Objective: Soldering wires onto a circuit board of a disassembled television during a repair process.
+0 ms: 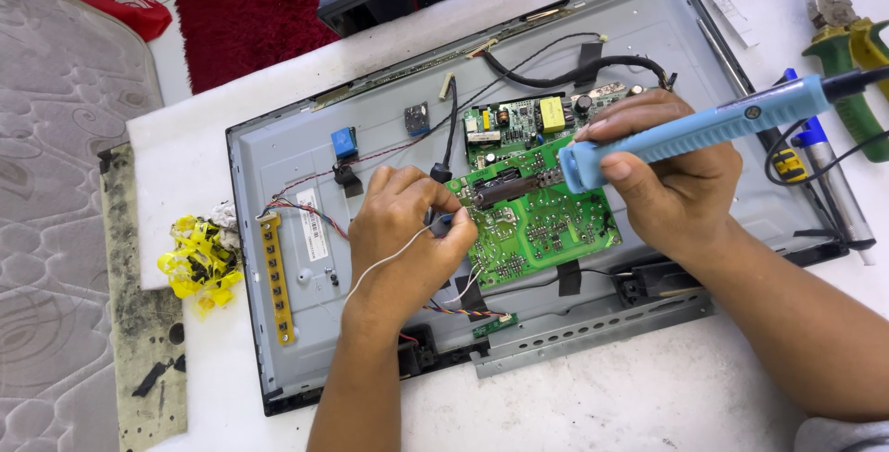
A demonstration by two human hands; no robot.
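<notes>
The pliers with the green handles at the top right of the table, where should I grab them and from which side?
Probably by the green handles, coming from the near right. The pliers lie flat with their metal jaws pointing away toward the far edge, so the handles are the nearer, thicker part. A dark cord runs close by; avoid snagging it.

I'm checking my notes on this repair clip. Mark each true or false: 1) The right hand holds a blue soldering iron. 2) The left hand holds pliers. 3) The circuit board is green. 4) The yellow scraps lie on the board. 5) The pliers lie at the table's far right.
1) The right hand holds a blue soldering iron: true.
2) The left hand holds pliers: false; it pinches a thin solder wire.
3) The circuit board is green: true.
4) The yellow scraps lie on the board: false; they lie on the table, left of the panel.
5) The pliers lie at the table's far right: true.
</notes>
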